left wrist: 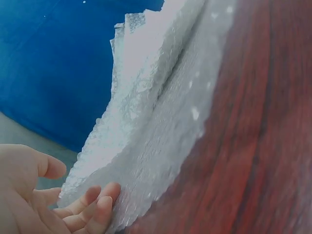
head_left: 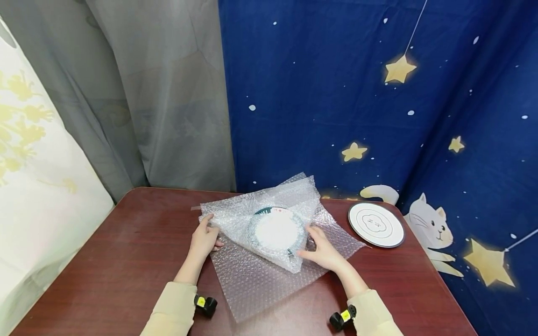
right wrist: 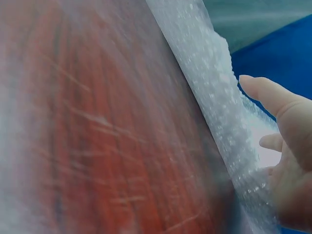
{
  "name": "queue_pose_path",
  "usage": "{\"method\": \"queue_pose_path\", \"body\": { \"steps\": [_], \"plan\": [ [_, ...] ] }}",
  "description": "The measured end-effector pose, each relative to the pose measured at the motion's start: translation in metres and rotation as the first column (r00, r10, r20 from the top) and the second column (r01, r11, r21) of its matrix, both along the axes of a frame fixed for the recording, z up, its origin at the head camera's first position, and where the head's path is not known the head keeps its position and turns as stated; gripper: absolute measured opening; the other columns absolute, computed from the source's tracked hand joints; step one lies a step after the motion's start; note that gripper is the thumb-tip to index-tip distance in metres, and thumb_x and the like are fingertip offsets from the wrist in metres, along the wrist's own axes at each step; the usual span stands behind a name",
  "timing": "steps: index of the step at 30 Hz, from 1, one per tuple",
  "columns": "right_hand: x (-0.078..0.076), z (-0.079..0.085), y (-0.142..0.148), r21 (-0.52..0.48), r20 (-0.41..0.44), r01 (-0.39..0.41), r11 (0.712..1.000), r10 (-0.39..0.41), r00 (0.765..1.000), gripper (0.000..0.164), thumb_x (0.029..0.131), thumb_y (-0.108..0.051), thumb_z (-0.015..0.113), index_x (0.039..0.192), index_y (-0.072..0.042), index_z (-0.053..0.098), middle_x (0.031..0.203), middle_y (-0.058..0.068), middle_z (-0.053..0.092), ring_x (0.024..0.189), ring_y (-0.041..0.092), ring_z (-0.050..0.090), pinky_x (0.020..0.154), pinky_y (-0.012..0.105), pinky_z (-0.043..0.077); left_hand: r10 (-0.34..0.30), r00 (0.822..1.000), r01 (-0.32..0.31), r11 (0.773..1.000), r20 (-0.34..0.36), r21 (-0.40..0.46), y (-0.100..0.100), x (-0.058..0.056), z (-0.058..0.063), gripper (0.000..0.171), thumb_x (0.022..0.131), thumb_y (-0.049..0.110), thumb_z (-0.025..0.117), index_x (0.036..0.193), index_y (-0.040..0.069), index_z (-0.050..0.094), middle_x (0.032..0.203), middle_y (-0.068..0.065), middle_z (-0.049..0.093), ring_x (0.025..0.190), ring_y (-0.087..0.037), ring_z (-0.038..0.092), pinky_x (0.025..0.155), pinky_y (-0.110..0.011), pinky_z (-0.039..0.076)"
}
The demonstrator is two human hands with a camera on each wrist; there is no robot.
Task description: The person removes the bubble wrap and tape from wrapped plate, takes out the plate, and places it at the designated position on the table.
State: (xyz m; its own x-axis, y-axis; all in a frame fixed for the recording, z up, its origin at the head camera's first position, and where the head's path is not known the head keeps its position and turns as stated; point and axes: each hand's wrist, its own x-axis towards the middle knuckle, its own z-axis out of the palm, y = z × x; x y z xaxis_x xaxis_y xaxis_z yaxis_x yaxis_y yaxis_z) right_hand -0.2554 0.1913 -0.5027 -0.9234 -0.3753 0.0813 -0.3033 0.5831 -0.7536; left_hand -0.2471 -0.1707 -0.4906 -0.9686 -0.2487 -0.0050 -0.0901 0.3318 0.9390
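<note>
A round plate (head_left: 276,229) lies under a folded flap of clear bubble wrap (head_left: 235,217); glare whitens its middle, and part of a dark green rim with lettering shows. More of the wrap spreads beneath it, towards me. My left hand (head_left: 204,238) is at the wrap's left edge; in the left wrist view its fingertips (left wrist: 108,192) touch the sheet, thumb apart. On the plate's right side, my right hand (head_left: 321,249) has thumb and fingers spread along the wrapped edge. The right wrist view shows that hand (right wrist: 287,141) beside the wrap, holding nothing in a pinch.
A second white plate (head_left: 376,225) with a dark rim and a line drawing rests near the table's right edge. The reddish-brown table (head_left: 113,261) ends at a grey curtain (head_left: 180,116) and a blue star-patterned curtain (head_left: 311,102). A small black camera (head_left: 206,305) sits at each wrist.
</note>
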Motion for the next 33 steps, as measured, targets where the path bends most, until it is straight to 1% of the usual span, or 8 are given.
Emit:
{"method": "queue_pose_path", "body": {
  "steps": [3, 5, 10, 15, 20, 29, 33],
  "plan": [
    [0.004, 0.0, -0.003, 0.026, 0.006, -0.006, 1.0, 0.006, 1.0, 0.096, 0.078, -0.039, 0.078, 0.15, -0.002, 0.027, 0.152, 0.029, 0.015, 0.137, 0.044, 0.02, 0.103, 0.062, 0.027, -0.007, 1.0, 0.007, 1.0, 0.009, -0.009, -0.003, -0.001, 0.0, 0.056, 0.093, 0.009, 0.044, 0.147, 0.005, 0.033, 0.097, -0.022, 0.064, 0.057, -0.023, 0.066, 0.049, -0.032, 0.053],
    [0.007, 0.0, -0.004, 0.037, 0.006, -0.013, 0.999, 0.012, 1.0, 0.097, 0.077, -0.039, 0.079, 0.15, -0.002, 0.027, 0.152, 0.03, 0.013, 0.137, 0.047, 0.02, 0.101, 0.064, 0.027, -0.01, 1.0, 0.01, 1.0, 0.02, -0.006, -0.005, -0.002, 0.0, 0.055, 0.093, 0.01, 0.045, 0.146, 0.005, 0.034, 0.098, -0.02, 0.064, 0.057, -0.022, 0.065, 0.049, -0.032, 0.053],
    [0.012, -0.001, -0.008, 0.05, -0.008, -0.021, 0.999, 0.022, 1.0, 0.098, 0.076, -0.04, 0.08, 0.15, -0.003, 0.027, 0.151, 0.033, 0.012, 0.135, 0.049, 0.021, 0.1, 0.064, 0.028, -0.033, 0.999, 0.033, 0.999, 0.034, -0.005, -0.009, -0.002, -0.001, 0.052, 0.094, 0.011, 0.045, 0.145, 0.005, 0.036, 0.097, -0.02, 0.065, 0.058, -0.021, 0.065, 0.05, -0.031, 0.052],
    [0.015, -0.002, -0.011, 0.059, -0.024, -0.018, 0.998, 0.019, 1.0, 0.098, 0.075, -0.04, 0.08, 0.15, -0.004, 0.028, 0.151, 0.032, 0.012, 0.135, 0.048, 0.021, 0.101, 0.062, 0.028, -0.047, 0.999, 0.047, 0.999, 0.023, -0.025, -0.011, -0.001, 0.0, 0.05, 0.093, 0.01, 0.046, 0.142, 0.004, 0.041, 0.093, -0.019, 0.065, 0.058, -0.022, 0.066, 0.049, -0.03, 0.052],
    [0.017, -0.004, -0.012, 0.08, -0.041, 0.002, 0.997, 0.002, 0.999, 0.096, 0.075, -0.041, 0.079, 0.15, -0.006, 0.029, 0.151, 0.033, 0.013, 0.135, 0.049, 0.022, 0.099, 0.064, 0.03, -0.056, 0.998, 0.056, 0.998, 0.011, -0.027, -0.013, -0.001, 0.0, 0.046, 0.093, 0.009, 0.045, 0.139, 0.001, 0.045, 0.09, -0.019, 0.064, 0.056, -0.021, 0.065, 0.049, -0.029, 0.052],
    [0.019, -0.006, -0.014, 0.044, -0.052, 0.031, 0.999, -0.029, 0.998, 0.09, 0.076, -0.031, 0.077, 0.149, -0.007, 0.03, 0.151, 0.031, 0.011, 0.135, 0.048, 0.023, 0.101, 0.062, 0.03, -0.059, 0.998, 0.059, 0.998, 0.017, -0.009, -0.017, 0.001, -0.001, 0.037, 0.095, 0.009, 0.044, 0.13, -0.001, 0.05, 0.089, -0.02, 0.064, 0.056, -0.021, 0.065, 0.048, -0.028, 0.051],
    [0.02, -0.007, -0.014, 0.019, -0.078, 0.043, 0.999, -0.041, 0.996, 0.085, 0.078, -0.026, 0.075, 0.148, -0.005, 0.031, 0.151, 0.032, 0.012, 0.133, 0.049, 0.026, 0.1, 0.062, 0.031, -0.064, 0.998, 0.064, 0.998, 0.012, 0.002, -0.018, 0.004, -0.001, 0.034, 0.098, 0.012, 0.043, 0.128, -0.002, 0.051, 0.089, -0.022, 0.064, 0.056, -0.022, 0.066, 0.047, -0.028, 0.051]
  ]
}}
